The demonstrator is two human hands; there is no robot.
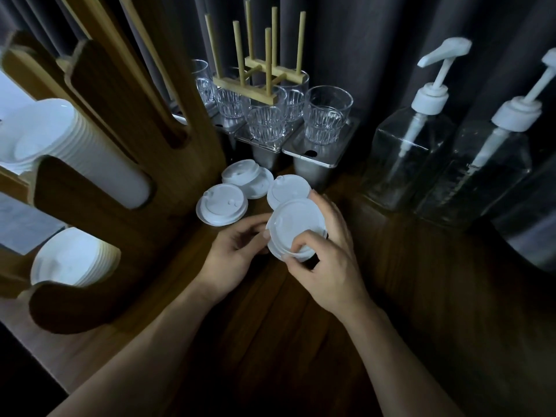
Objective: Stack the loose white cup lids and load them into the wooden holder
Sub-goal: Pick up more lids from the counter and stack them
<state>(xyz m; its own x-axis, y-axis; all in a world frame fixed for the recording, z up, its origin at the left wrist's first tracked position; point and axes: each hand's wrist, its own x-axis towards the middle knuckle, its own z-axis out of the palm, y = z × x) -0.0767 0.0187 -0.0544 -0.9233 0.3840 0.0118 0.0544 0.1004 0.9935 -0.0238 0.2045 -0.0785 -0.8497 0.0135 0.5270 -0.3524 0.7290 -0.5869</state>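
Right hand point(328, 266): pinches stacked lids point(296, 228) by their rim.
Left hand point(231, 254): fingers curled, steadying the stack's left edge.
Loose lids point(222, 204): just beyond the fingertips.

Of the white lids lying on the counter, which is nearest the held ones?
The lid just behind the held lids, partly covered by them; the other lids lie further left, beside the wooden holder.

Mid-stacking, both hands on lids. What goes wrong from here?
1. The held lids look offset in the right hand and left hand; they may not nest and could slip.
2. The loose lids lie just before the glasses; a reach there may knock one.
3. The wooden holder already holds lids in both visible slots; room may be short.
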